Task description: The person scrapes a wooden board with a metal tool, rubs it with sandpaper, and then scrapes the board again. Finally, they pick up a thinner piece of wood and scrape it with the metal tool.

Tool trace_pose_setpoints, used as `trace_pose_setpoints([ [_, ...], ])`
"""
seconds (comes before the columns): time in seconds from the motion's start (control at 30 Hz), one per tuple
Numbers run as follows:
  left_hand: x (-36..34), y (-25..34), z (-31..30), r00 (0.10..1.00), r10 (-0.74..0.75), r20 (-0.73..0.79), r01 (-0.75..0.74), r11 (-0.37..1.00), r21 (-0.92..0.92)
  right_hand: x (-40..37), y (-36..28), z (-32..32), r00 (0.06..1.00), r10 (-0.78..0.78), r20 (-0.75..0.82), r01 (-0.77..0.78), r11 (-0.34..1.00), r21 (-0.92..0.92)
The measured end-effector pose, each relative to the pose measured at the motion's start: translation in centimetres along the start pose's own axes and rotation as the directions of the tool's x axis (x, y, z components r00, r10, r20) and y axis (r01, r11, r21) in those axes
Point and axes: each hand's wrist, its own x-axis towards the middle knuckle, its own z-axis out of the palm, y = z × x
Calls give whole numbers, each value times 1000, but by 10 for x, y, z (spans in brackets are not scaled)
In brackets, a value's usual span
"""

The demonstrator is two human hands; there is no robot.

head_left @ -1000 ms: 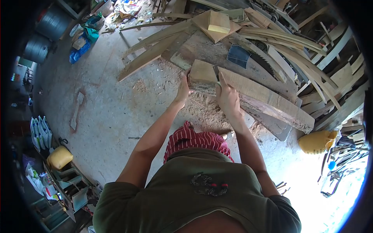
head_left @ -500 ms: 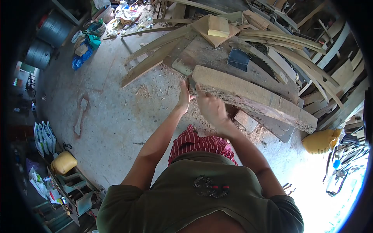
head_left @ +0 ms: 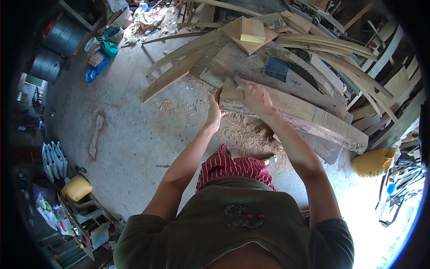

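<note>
A long thick wooden plank (head_left: pixel 309 110) with a rough, bark-like front side lies slanting over a low work surface (head_left: pixel 224 58). My left hand (head_left: pixel 215 114) is at the plank's left end, fingers stretched upward and thumb apart, palm turned toward the end. Over the top face near that same end is my right hand (head_left: pixel 256 97), its fingers curled and slightly blurred. Whatever those fingers hold, if anything, is hidden. A dark sliver shows between my left fingers and the plank end; I cannot make out what it is.
A wood block (head_left: pixel 252 30) sits on a board at the back. Beside it lie a dark blue patch (head_left: pixel 276 68) and a large toothed saw blade (head_left: pixel 309 76). Curved timber strips (head_left: pixel 354 71) crowd the right. Sawdust (head_left: pixel 253 134) covers the floor below; a yellow sack (head_left: pixel 374 162) lies right.
My right hand has moved up and right, from the plank's left end onto its top face. A reddish wood block below the plank is now mostly hidden. My left hand has stayed nearly in place.
</note>
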Motion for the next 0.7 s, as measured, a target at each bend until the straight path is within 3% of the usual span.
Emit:
trace_pose_setpoints([
  [0.03, 1, 1, 2, 1000, -11, -16, 11, 1000, -2, -2, -3, 1, 1000, -2, -1, 2, 1000, -5],
  [0.1, 6, -3, -1, 1000, -18, -12, 18, 1000, -18, -16, -17, 7, 962, -168, -216, 235, 913, 333],
  [0.13, 7, -5, -2, 1000, -24, -7, 24, 999, -29, -12, -10, 8, 963, -168, -212, 233, 913, 335],
  [0.2, 6, -7, -2, 1000, -12, -3, 12, 1000, -21, 2, 6, 7, 980, 76, 183, -115, 970, 215],
  [0.23, 4, -4, -1, 1000, 8, 5, -8, 1000, -13, 1, 7, 7, 980, 71, 186, -112, 970, 218],
  [0.3, 6, -9, -3, 1000, 9, -10, -9, 1000, -6, 1, 10, 5, 952, -38, 304, 45, 999, -15],
  [0.33, 8, -10, -2, 1000, 17, -20, -17, 1000, 0, -5, 4, 6, 952, -35, 304, 43, 999, -20],
  [0.4, 10, -12, -4, 1000, 3, -11, -3, 1000, -7, -24, -19, 11, 985, -112, -133, 150, 935, 323],
  [0.43, 8, -9, -3, 1000, -12, -11, 12, 1000, -14, -17, -15, -4, 985, -111, -132, 149, 935, 322],
  [0.47, 7, -7, -1, 1000, -16, -14, 16, 1000, -16, -9, -6, -20, 994, -3, 109, -32, 947, 319],
  [0.5, 0, 3, 5, 999, -16, -37, 16, 1000, -3, -5, -4, -30, 933, 102, 345, -204, 940, 275],
  [0.53, -6, 9, 9, 998, -15, -62, 15, 1000, 9, -8, -6, -27, 931, 93, 354, -200, 939, 278],
  [0.57, -9, 11, 10, 998, -17, -67, 18, 1000, 8, -10, -8, -23, 923, 4, 384, -16, 999, 29],
  [0.6, -9, 14, 12, 997, -10, -80, 9, 1000, -8, -11, -10, -19, 901, -68, 428, 176, 960, -219],
  [0.63, -8, 14, 14, 996, -6, -87, 4, 1000, -25, -23, -26, -10, 984, -38, 175, 54, 995, -87],
  [0.67, -8, 14, 14, 997, -9, -78, 8, 1000, -23, -30, -26, -4, 984, -28, 176, 45, 995, -90],
  [0.7, -8, 14, 10, 1000, 3, -16, -4, 998, -69, -36, -26, -1, 998, -66, 22, 59, 970, 237],
])
